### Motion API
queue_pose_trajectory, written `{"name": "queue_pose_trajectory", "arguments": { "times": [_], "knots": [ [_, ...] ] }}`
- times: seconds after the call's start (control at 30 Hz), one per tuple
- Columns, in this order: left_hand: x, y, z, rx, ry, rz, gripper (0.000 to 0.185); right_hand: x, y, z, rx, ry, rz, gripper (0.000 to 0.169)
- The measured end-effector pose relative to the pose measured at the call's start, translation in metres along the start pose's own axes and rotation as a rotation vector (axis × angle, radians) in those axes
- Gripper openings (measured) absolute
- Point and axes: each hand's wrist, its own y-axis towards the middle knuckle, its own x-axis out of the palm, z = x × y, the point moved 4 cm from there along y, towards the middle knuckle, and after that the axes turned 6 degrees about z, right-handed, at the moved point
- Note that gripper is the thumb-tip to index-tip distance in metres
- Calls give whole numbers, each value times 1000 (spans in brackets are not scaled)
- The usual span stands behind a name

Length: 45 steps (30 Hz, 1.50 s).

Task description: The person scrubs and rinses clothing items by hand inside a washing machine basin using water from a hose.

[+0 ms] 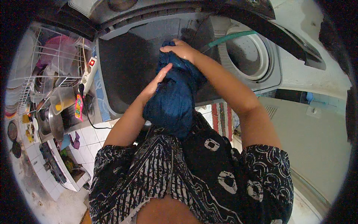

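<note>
A bunched, wet-looking dark blue garment [173,98] hangs between my hands, over the near edge of a twin-tub washing machine's wash tub [110,107]. My right hand [180,50] grips its far, narrow end. Lower on the left side, my left hand [160,77] holds the cloth, its thumb side showing and its other fingers hidden. The fuller near part of the garment drapes towards my patterned black-and-white clothing [167,156]. Dark water [123,64] appears to fill much of the wash tub below.
Right of the wash tub is the round spin basket [246,56], with a green hose [232,37] across it. A lit power strip [90,74] lies at the left edge near a wire dish rack [56,56]. The raised machine lid [173,8] arches behind.
</note>
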Motion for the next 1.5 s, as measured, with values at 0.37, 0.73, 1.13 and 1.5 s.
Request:
{"name": "queue_pose_trajectory", "arguments": {
  "times": [0.37, 0.73, 1.13, 1.5],
  "knots": [
    [-27, 18, -14, -218, -468, -179, 54, 19, -39, 3, 341, 1814, -557, 78],
    [-22, 2, -9, -141, 151, -58, 59, 6, -2, -7, 312, 862, -596, 41],
    [3, -9, 5, 3, 126, -18, 81, -4, 20, 6, -184, 176, -212, 56],
    [18, -4, 26, -12, -606, -87, 60, -49, -38, -91, -128, 738, 111, 56]
  ]
}}
